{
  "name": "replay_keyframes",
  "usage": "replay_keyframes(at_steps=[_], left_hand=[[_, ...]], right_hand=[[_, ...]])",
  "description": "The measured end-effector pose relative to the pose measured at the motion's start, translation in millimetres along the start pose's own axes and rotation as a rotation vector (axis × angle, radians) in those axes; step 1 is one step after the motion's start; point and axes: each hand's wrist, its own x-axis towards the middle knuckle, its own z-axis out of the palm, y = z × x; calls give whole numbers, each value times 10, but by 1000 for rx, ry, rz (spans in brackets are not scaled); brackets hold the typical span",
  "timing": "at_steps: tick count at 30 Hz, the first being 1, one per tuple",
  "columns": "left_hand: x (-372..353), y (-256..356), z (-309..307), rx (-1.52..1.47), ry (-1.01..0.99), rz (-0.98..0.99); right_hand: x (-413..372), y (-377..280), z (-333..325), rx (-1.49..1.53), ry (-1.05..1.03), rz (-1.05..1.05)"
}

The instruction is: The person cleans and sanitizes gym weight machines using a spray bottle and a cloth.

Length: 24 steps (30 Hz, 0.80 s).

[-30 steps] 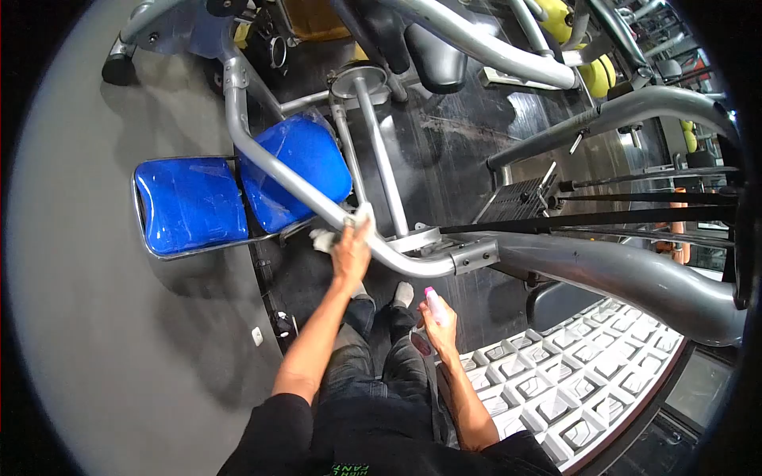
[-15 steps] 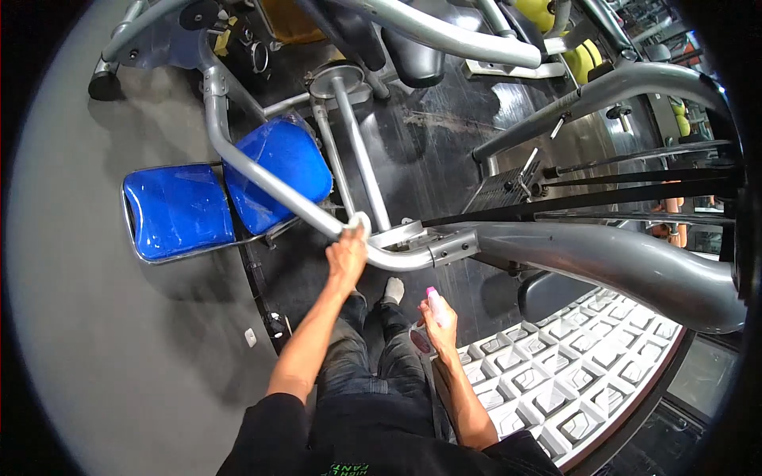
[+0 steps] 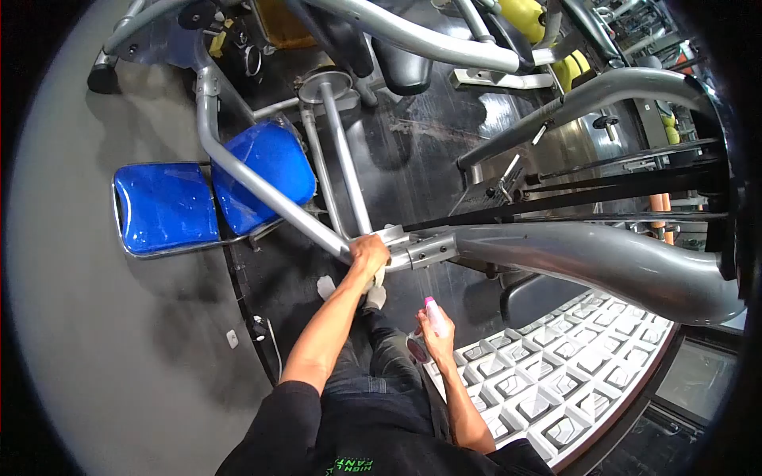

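My left hand (image 3: 368,255) is wrapped over the curved grey metal tube (image 3: 286,205) of a gym machine, close to its bolted joint. A pale cloth (image 3: 379,277) pokes out below the fingers, pressed against the tube. Lower and to the right, my right hand (image 3: 439,341) grips a small whitish bottle (image 3: 436,317) with a pink top, held apart from the machine. Its label, if any, cannot be read.
A blue chair (image 3: 168,208) with plastic film stands at the left by the grey wall (image 3: 71,262). A thick grey beam (image 3: 587,252) runs to the right above a white patterned panel (image 3: 548,373). Black padded seats and yellow-green weights (image 3: 567,70) are farther back.
My left hand has slid right along the tube with the cloth, round the bend toward the joint. My right hand keeps the bottle in nearly the same place. The view has shifted slightly.
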Motion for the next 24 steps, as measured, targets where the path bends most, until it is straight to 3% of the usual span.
replay_keyframes(at_steps=[2, 3, 5, 6, 8, 9, 11, 15, 18, 24], left_hand=[[96, 281, 145, -65, -54, -24], [143, 362, 221, -71, -46, 56], [191, 423, 388, -303, 91, 128], [177, 398, 408, -306, 91, 127], [135, 199, 400, -276, 156, 317], [191, 76, 339, -116, 53, 331], [121, -48, -101, 252, -207, 146], [495, -525, -266, 632, 37, -15], [585, -551, -337, 666, 85, -114], [390, -42, 45, 373, -140, 84]], right_hand=[[-58, -19, -57, 59, 4, 20], [-81, -20, -102, 49, 5, 23], [-123, -30, -168, 85, 9, 46], [-137, -35, -190, 82, 7, 46], [-174, -41, -194, 149, 57, 65], [-168, -45, -191, 153, 56, 64], [-176, -41, -201, 110, 17, 78], [-163, 9, -182, 118, -29, 95], [-187, 58, -211, 83, -54, 71], [-224, -78, -206, 55, -18, 99]])
